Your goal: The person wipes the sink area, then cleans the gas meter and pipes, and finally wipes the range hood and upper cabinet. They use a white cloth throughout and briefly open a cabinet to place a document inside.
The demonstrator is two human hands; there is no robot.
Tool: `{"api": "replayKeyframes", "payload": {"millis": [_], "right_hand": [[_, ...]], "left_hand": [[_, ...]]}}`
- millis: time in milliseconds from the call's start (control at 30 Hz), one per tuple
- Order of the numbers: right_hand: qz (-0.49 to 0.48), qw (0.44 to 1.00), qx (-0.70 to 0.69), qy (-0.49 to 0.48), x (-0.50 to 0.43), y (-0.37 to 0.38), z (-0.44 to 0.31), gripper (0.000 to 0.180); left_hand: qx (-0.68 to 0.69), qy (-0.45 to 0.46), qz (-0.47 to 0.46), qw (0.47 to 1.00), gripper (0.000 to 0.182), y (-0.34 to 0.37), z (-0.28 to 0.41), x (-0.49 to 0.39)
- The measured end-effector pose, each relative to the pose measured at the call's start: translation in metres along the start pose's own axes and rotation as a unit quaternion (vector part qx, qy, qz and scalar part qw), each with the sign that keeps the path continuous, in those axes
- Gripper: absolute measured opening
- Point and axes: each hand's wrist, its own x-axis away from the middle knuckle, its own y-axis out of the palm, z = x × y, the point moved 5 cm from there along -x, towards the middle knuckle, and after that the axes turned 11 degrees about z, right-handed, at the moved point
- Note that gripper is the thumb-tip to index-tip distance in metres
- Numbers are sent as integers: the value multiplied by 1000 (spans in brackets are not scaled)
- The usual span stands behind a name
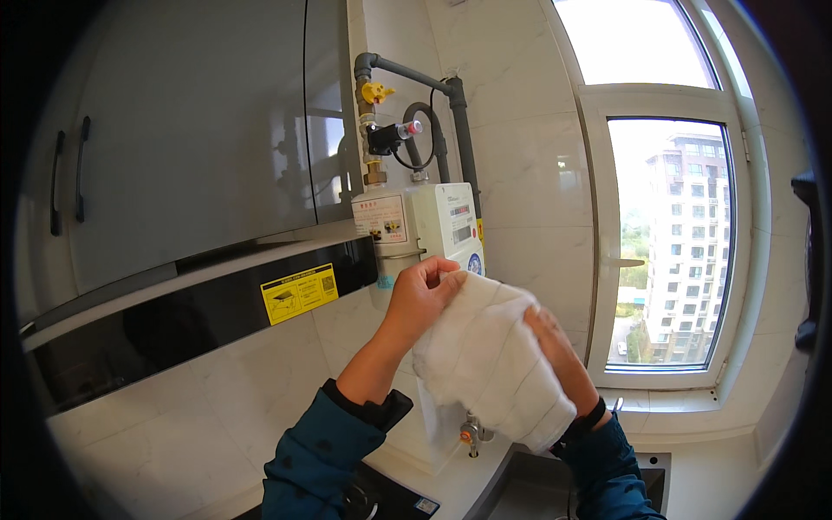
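Note:
A white cloth [494,351] hangs spread between my two hands, in front of the lower part of a gas meter [448,221]. My left hand [422,292] pinches its upper left corner between thumb and fingers. At the cloth's right edge is my right hand [552,338], its fingertips against the fabric and its palm partly behind it; whether it grips the cloth cannot be told. Part of the wall and the pipework below the meter are hidden by the cloth.
A black range hood [195,331] with a yellow label juts out at left under grey cabinets [195,130]. Grey gas pipes [463,130] and a yellow valve [376,93] rise above the meter. Below are a cooktop [396,497], a small tap valve [469,434] and a sink [520,487]. A window [669,247] stands right.

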Motion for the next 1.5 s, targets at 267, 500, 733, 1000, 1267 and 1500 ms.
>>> {"api": "replayKeyframes", "payload": {"millis": [267,500,733,1000,1267,1500], "right_hand": [[75,964,53,-249,-101,5,-86,50],[39,859,398,-320,-225,45,-113,41],[-31,806,480,-345,-229,93,-104,49],[-13,808,442,-390,-205,91,-94,47],[38,810,432,-395,-208,84,-93,46],[8,804,436,-405,-191,88,-97,46]], "left_hand": [[-235,158,141,949,20,-25,10,28],[-271,99,186,939,23,-58,-41,58],[-307,149,235,910,46,-65,-62,54],[-314,150,229,909,58,-60,-60,52],[-265,52,199,942,74,-76,-76,31],[-266,36,199,942,70,-77,-80,29]]}}
